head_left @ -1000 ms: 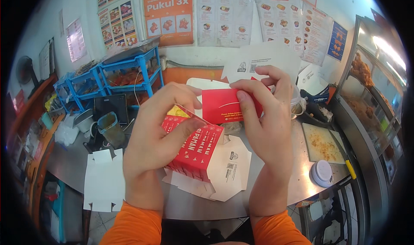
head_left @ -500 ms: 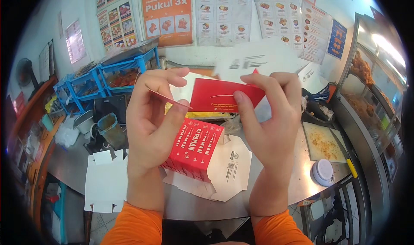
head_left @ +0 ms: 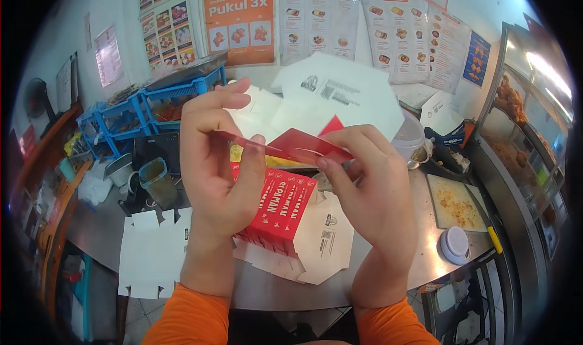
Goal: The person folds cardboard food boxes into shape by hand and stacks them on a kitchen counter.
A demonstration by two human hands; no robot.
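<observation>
In midair above the counter I hold a partly folded cardboard food box (head_left: 346, 90), red on its outer side and pale inside. My left hand (head_left: 221, 163) pinches its red edge between thumb and fingers. At the other end of the red panel, my right hand (head_left: 370, 181) grips with thumb and forefinger. The pale printed panel fans out beyond my fingers. Below, a folded red box (head_left: 285, 208) stands partly behind my left hand. Flat cardboard box blanks (head_left: 328, 245) lie under and beside it, and a white flat blank (head_left: 149, 260) sits left of my left wrist.
At right, a yellow-handled knife (head_left: 495, 239) rests by a crumb-strewn cutting board (head_left: 446, 202), with a round white container (head_left: 454, 245) nearby. Blue baskets (head_left: 124, 117) and a plastic jug (head_left: 156, 181) stand at left. A glass display case (head_left: 516, 138) holds fried food at far right.
The held box has tilted, so its red panel now shows nearly edge-on and the pale printed panel faces up. My right hand has shifted slightly left and down.
</observation>
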